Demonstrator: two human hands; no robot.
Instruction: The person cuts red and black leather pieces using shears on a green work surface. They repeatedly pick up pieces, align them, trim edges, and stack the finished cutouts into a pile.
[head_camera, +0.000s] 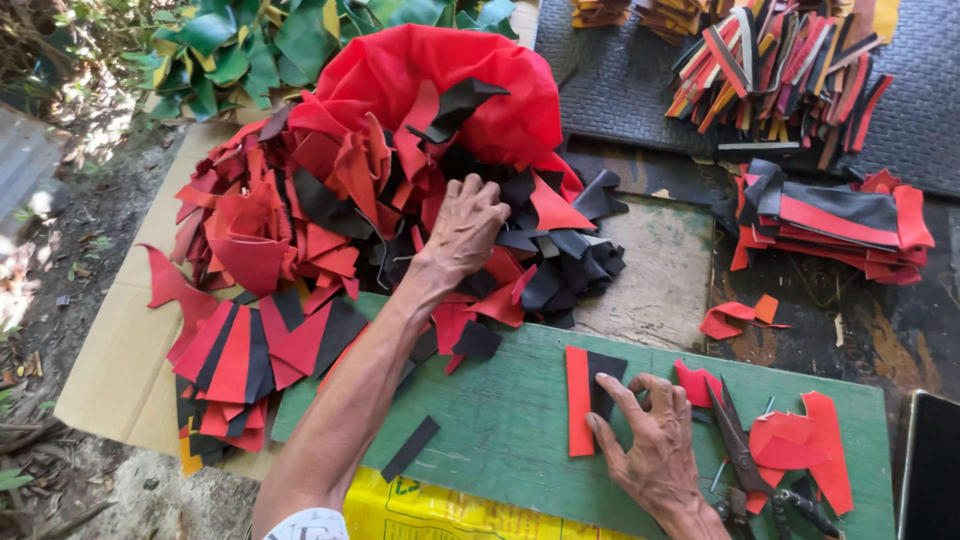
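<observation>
We see the left hand (462, 232) reaching forward into a big heap of red and black scraps (400, 200), which look like leather or rubber offcuts. Its fingers are curled into the heap and closed around some black and red pieces. The right hand (655, 450) lies flat on the green surface (500, 430), its fingers spread and relaxed, and the fingertips press on a black strip (603, 375) that lies touching a red strip (577, 400), side by side.

Just beside the right hand, a pair of scissors (738, 445) lies on the green surface, and around it are several red cut pieces (800, 450). One small black strip (410, 448) lies alone, near the left forearm. At the left of the heap, some red and black pieces (245, 360) are laid flat in a fan, partly on a sheet of cardboard (110, 370).

Behind the heap there is a pile of green scraps (230, 45). At the right, on a dark rubber mat (620, 90), stands a stack of narrow strips in red, black and yellow (775, 70). Below it lies a stack of folded red and black pieces (835, 220). Two small red and orange scraps (735, 318) lie between this stack and the green surface. A yellow sack (430, 510) shows at the near edge.
</observation>
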